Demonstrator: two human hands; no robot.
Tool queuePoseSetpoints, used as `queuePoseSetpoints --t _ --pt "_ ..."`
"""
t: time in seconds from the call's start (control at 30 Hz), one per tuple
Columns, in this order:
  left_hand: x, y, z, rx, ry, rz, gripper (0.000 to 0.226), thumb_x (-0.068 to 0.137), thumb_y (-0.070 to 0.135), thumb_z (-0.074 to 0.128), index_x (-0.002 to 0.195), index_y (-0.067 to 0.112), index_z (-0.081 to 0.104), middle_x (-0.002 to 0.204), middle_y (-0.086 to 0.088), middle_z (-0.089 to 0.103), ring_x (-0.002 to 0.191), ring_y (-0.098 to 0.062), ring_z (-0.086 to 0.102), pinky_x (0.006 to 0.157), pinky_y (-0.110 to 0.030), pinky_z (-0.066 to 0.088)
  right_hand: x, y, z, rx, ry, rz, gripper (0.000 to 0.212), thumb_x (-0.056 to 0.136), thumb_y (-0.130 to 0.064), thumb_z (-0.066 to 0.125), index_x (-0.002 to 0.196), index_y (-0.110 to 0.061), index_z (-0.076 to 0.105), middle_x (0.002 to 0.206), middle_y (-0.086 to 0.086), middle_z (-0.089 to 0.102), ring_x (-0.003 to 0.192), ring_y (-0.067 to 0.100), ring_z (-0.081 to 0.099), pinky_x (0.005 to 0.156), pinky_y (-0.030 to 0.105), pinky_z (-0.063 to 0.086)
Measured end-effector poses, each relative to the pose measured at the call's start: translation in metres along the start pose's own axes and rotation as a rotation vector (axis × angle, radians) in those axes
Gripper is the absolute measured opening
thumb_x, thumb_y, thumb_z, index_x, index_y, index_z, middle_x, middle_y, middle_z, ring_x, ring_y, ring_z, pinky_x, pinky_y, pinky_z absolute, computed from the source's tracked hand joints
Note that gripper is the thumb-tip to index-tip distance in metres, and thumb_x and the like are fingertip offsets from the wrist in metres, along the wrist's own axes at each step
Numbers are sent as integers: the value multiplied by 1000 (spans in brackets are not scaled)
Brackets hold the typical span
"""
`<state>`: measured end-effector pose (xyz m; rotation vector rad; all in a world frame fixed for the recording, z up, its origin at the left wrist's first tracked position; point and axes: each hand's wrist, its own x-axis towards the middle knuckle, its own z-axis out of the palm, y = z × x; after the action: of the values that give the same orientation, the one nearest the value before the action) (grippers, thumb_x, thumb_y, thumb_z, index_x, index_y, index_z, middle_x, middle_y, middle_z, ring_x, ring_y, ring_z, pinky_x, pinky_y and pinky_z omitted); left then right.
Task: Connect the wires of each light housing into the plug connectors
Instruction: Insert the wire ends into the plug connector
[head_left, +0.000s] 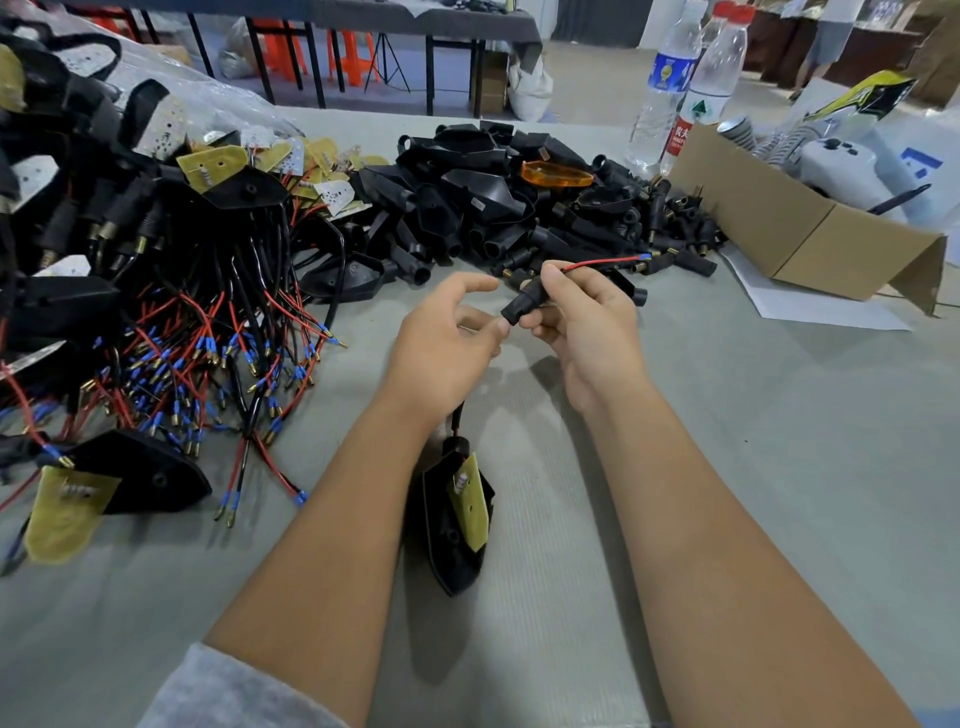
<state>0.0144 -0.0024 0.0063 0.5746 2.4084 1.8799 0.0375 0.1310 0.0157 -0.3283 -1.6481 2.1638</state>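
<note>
The right hand (582, 317) grips a short black cylindrical plug connector (522, 304) between thumb and curled fingers, holding it tilted above the grey felt-covered table (753, 493). A thin red wire with a blue-sleeved tip (602, 263) comes out of the connector's upper end and runs off to the right, over the heap behind. The left hand (447, 338) sits just beside the connector's lower end, fingers loosely curled with the fingertips near it; whether it pinches anything cannot be told, though a black cable (457, 415) emerges from under its wrist. That cable leads down to a black teardrop-shaped light housing with a yellow circuit board (457, 519), which lies on the table between the two forearms, below both hands. To the left spreads a tangle of similar black housings with yellow boards and red and black wires ending in blue sleeves and brass tips (171, 353). Beyond the hands lies a heap of empty black housing shells and black plug connectors (519, 208), with one orange translucent lens (556, 174) on top. To the right stands an open brown cardboard box (805, 234) on a white paper sheet (810, 309), and behind it two clear plastic water bottles (685, 88).
</note>
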Motion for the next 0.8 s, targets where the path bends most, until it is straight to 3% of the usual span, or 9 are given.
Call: queuePoseSetpoints --t 0.13,0.33,0.5,0.67,0.8 --pt "1 -1 1 34 -48 -8 41 85 9 59 113 39 53 74 12 73 75 -5 66 78 -23 50 0 -1 -2 43 17 15 11 96 -13 61 85 -11 60 68 3 65 54 13 57 58 24 47" --pt "0 -5 1 -47 -67 24 45 92 1 56 124 32 50 80 6 75 70 -6 69 64 -11 48 -3 0 -2 -26 -63 32 9 93 -17 65 98 -11 63 85 9 67 57 12 58 61 23 48" --pt "2 -5 1 -47 -77 -1 39 91 5 57 120 30 54 78 6 74 68 -6 66 64 -16 47 -3 -2 -2 -13 -45 18 16 98 -23 57 88 -13 65 83 8 68 54 14 58 60 25 47" --pt "-1 -4 2 -11 -79 37 27 86 33 69 109 42 60 81 -5 71 69 -18 62 71 -34 51 -3 -2 -1 -66 -72 22 15 97 -21 59 88 -12 69 83 7 68 57 14 56 65 27 45" --pt "0 -4 2 36 -49 73 25 89 26 68 102 46 59 80 -3 71 66 -24 60 76 -43 53 -3 -2 2 -115 -66 31 15 95 -18 60 87 -12 71 79 5 66 55 10 54 62 22 42"
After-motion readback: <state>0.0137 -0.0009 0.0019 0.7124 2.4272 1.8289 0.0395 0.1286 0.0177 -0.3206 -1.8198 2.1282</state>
